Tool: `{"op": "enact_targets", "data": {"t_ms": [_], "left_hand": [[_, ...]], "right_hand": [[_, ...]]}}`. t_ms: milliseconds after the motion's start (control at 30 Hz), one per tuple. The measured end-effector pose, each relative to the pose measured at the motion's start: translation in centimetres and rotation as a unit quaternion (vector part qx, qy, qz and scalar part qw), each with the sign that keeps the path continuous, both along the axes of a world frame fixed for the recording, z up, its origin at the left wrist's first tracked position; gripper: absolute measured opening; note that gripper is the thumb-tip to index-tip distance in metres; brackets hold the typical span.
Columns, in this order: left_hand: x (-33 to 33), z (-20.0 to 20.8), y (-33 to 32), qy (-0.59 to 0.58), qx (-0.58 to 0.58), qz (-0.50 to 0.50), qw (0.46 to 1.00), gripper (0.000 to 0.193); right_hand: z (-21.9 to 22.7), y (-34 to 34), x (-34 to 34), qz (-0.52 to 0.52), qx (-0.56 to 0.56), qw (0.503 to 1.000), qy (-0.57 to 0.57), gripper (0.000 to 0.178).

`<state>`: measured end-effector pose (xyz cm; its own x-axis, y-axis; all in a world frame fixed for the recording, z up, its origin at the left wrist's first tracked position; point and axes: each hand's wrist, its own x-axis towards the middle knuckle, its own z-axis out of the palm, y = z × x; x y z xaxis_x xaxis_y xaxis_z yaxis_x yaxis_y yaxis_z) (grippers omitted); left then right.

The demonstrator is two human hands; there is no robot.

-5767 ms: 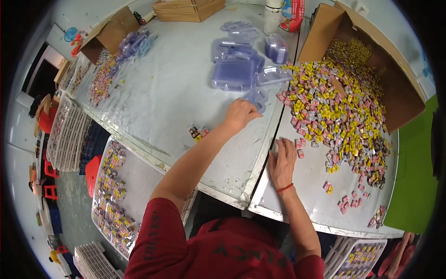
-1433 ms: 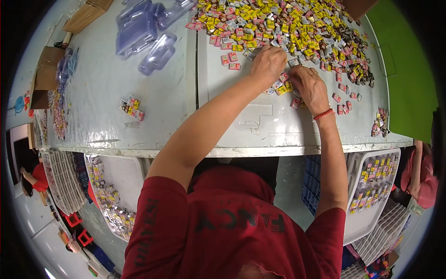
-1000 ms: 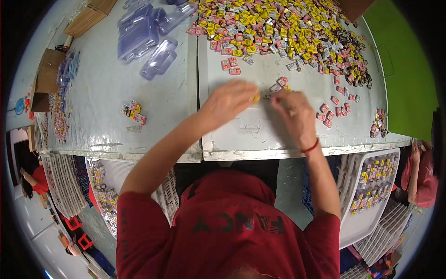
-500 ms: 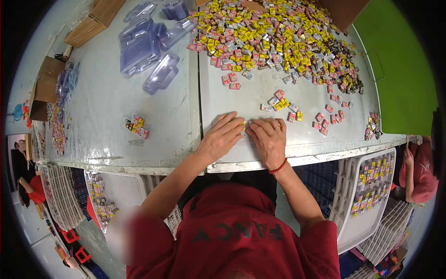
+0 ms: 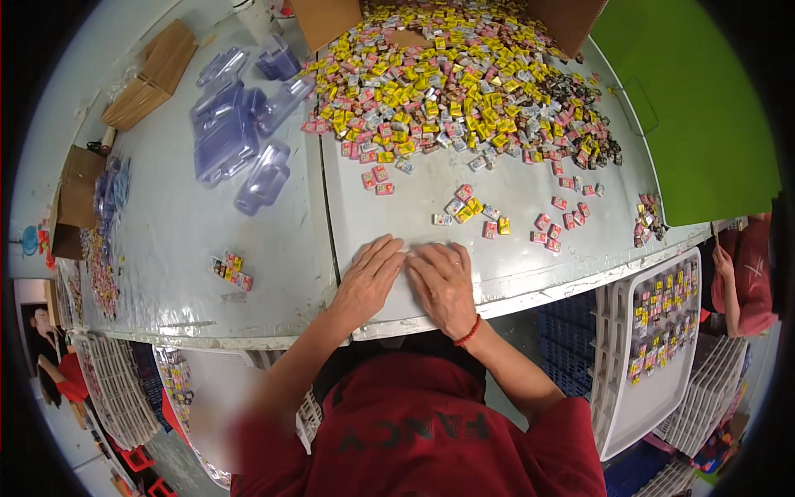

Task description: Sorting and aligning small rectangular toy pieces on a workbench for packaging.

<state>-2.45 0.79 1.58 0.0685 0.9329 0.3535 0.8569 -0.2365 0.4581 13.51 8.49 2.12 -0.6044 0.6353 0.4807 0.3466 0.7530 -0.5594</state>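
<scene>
My left hand (image 5: 370, 280) and my right hand (image 5: 443, 283) lie flat, side by side, near the front edge of the grey table (image 5: 273, 240). Both press down on a clear plastic tray that barely shows under the fingers. A red band circles my right wrist. Just beyond the fingertips lies a small cluster of wrapped candies (image 5: 469, 212). A big heap of yellow, pink and brown candies (image 5: 464, 91) spreads across the far side, spilling from an open cardboard box (image 5: 331, 21).
Clear plastic trays (image 5: 236, 132) are stacked at the far left, and a little candy bunch (image 5: 231, 269) sits left of my hands. A white crate with filled packs (image 5: 654, 340) stands at the right below the table. Another person (image 5: 749, 273) sits at the right edge.
My hands came back from the candy heap to the table's front edge and now rest flat, close together. The view has shifted, so the heap sits farther up.
</scene>
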Motion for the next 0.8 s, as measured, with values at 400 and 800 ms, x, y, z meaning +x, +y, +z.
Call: {"op": "enact_targets", "data": {"t_ms": [400, 800], "left_hand": [[-0.1, 2.0, 0.8, 0.047, -0.094, -0.083, 0.991, 0.062], [-2.1, 0.3, 17.3, 0.139, 0.127, 0.068, 0.98, 0.024]], "right_hand": [[2.0, 8.0, 3.0, -0.046, 0.049, 0.997, -0.021, 0.017], [-0.5, 15.9, -5.1, -0.113, 0.18, 0.967, -0.137, 0.02]]}}
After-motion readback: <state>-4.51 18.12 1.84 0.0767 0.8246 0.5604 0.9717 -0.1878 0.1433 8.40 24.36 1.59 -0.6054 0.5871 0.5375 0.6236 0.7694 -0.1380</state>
